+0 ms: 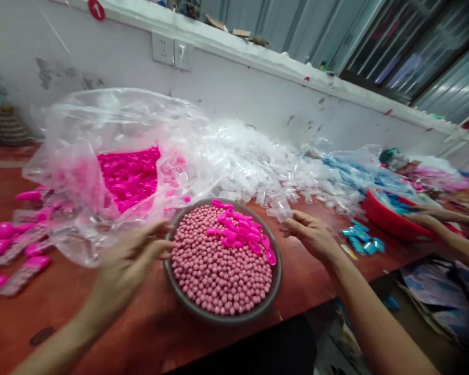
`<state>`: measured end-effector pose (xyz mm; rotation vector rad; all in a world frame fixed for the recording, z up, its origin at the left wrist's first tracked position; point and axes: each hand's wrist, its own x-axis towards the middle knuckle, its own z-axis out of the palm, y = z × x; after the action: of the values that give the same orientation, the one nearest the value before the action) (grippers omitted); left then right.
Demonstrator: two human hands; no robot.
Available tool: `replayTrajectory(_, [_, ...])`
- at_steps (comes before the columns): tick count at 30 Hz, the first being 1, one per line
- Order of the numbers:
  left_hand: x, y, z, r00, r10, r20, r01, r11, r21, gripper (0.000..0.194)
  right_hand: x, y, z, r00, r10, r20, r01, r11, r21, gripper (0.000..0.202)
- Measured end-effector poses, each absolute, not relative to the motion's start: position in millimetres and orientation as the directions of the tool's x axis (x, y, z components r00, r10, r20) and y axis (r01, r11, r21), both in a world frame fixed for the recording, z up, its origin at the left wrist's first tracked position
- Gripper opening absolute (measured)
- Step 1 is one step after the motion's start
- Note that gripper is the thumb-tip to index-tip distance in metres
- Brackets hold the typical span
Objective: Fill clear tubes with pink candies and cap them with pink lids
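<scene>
A dark round bowl full of pink beads stands near the table's front edge. Bright pink caps lie on the beads toward the back. My left hand, slightly blurred, is beside the bowl's left rim, fingers apart and holding nothing. My right hand pinches a small clear plastic container right of the bowl, close to a large heap of clear containers. Behind the left hand, an open plastic bag holds many pink caps.
Filled tubes with pink caps lie at the far left. On the right are blue packets, a red basin and another person's hands. A wall with a socket rises behind the red table.
</scene>
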<state>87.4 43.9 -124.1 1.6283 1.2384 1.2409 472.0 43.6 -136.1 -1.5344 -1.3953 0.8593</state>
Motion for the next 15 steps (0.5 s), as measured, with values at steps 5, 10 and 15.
replayTrajectory(5, [175, 28, -130, 0.422, 0.893, 0.156, -0.149, -0.102, 0.984, 0.042, 378, -5, -107, -0.266, 0.964, 0.015, 0.362, 0.114, -0.925, 0.026])
replayTrajectory(10, [165, 15, -133, 0.353, 0.926, 0.134, -0.226, -0.054, 0.973, 0.022, 365, -29, -111, -0.269, 0.963, -0.016, 0.476, 0.118, -0.872, 0.026])
replayTrajectory(15, [122, 31, -125, 0.139, 0.979, 0.150, -0.266, -0.109, 0.958, 0.030, 398, -31, -112, -0.141, 0.988, 0.059, 0.871, 0.152, -0.467, 0.026])
